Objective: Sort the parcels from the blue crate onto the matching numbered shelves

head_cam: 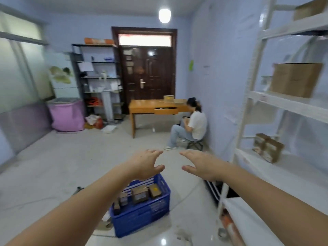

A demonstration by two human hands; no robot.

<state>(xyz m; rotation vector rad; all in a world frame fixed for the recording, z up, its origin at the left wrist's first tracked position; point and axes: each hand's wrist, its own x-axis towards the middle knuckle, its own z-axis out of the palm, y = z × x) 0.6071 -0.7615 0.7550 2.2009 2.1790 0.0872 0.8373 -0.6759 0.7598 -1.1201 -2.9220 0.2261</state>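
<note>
A blue crate [142,217] stands on the floor below my arms, holding several small brown parcels [140,194]. My left hand [145,164] and my right hand [200,166] are stretched out in front of me above the crate, fingers spread, palms facing each other, both empty. The white shelving unit [284,103] rises at the right. A large cardboard box [294,79] sits on one shelf, two small parcels [268,147] on the shelf below, and another box [308,8] on the top shelf. Shelf numbers are too blurred to read.
A person sits on a small stool [190,125] by the right wall, beside a wooden desk [154,107] with an open drawer. A dark door [147,75], a black rack [99,77] and a pink bin [66,114] stand at the back. Grey floor [71,166] surrounds the crate.
</note>
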